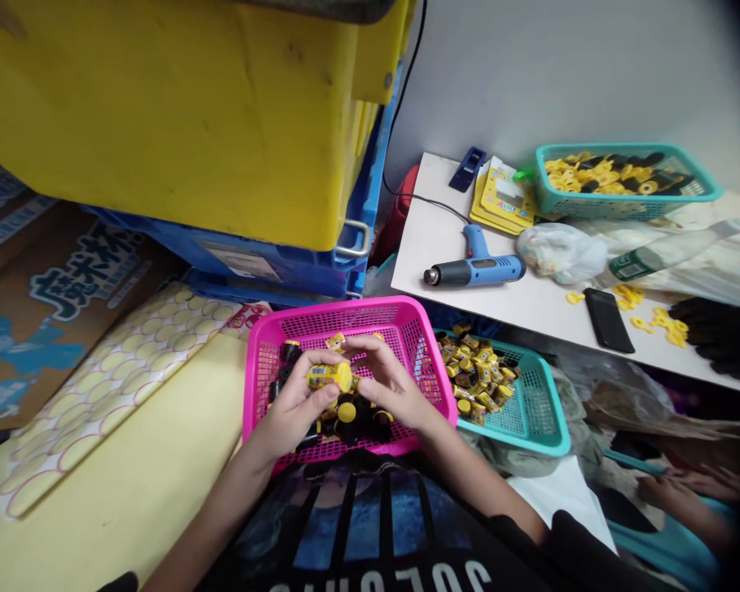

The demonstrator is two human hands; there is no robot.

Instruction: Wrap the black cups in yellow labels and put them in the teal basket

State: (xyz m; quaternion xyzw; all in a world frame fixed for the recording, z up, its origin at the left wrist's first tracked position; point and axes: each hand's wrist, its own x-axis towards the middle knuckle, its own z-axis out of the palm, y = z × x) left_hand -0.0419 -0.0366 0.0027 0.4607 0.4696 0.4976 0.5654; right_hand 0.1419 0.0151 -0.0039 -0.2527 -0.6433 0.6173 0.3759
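A small yellow labelled bottle [328, 376] lies on its side in the fingers of my left hand [293, 407], its printed label and barcode facing up. Close by on the right is my right hand [395, 395], fingers curved and thumb apart from them; whether it touches the bottle's end is unclear. Both hands are over a pink plastic basket [351, 311] on my lap. Below them in the basket are several black pieces with yellow round ends [346, 412], partly hidden by my hands.
A teal basket [539, 403] of yellow labelled bottles [478, 370] sits at right. On the white table [416, 222] are a blue heat gun [478, 270], a phone [608, 319] and another teal basket [629, 205]. Yellow and blue crates [222, 123] rise ahead. Another person's hands [684, 493] show at lower right.
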